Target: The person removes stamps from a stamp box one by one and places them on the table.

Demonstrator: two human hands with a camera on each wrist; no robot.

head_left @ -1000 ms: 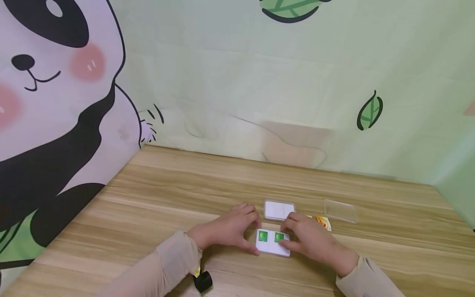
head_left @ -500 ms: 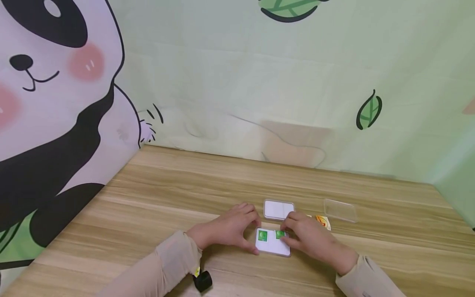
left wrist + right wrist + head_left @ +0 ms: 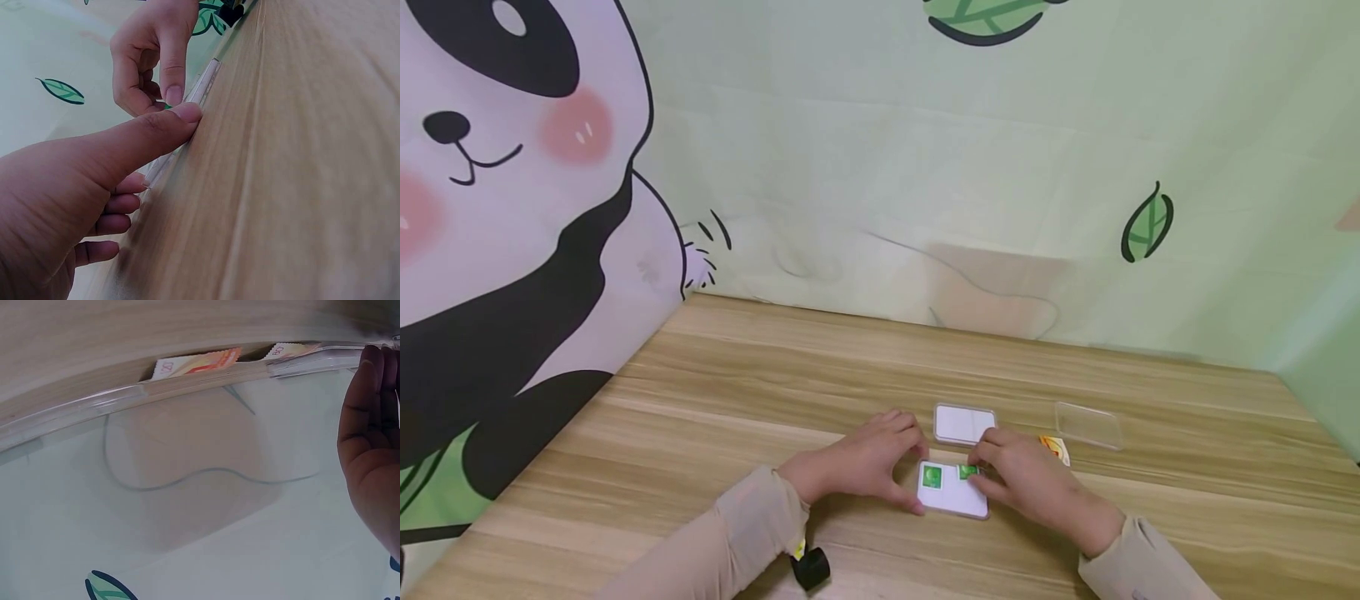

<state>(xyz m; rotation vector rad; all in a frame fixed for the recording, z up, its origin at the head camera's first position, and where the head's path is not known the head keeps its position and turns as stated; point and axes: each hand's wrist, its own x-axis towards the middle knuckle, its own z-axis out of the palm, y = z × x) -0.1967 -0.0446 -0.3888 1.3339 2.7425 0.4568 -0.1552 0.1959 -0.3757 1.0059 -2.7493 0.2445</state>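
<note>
In the head view, a shallow clear case with a white card insert (image 3: 953, 503) lies on the table. My left hand (image 3: 872, 462) grips its left end, thumb at the near edge and fingers at the far edge. One green postage stamp (image 3: 932, 477) sits on the card's left half. Toward the far right corner is a second green stamp (image 3: 967, 472), partly covered by my right hand (image 3: 1033, 479), whose thumb and fingers pinch it. In the left wrist view, my left thumb (image 3: 144, 134) presses the case's edge, and a sliver of green shows under the right fingertips.
Just behind lies another clear case with a white card (image 3: 964, 424). A clear empty lid (image 3: 1088, 426) is farther right. An orange and white stamp (image 3: 1054, 450) lies beside my right hand; the right wrist view shows another stamp (image 3: 290, 350) by the rear case.
The right-hand green stamp has shifted slightly toward the far edge of the card, with less of it showing. My left hand has stayed in place.
</note>
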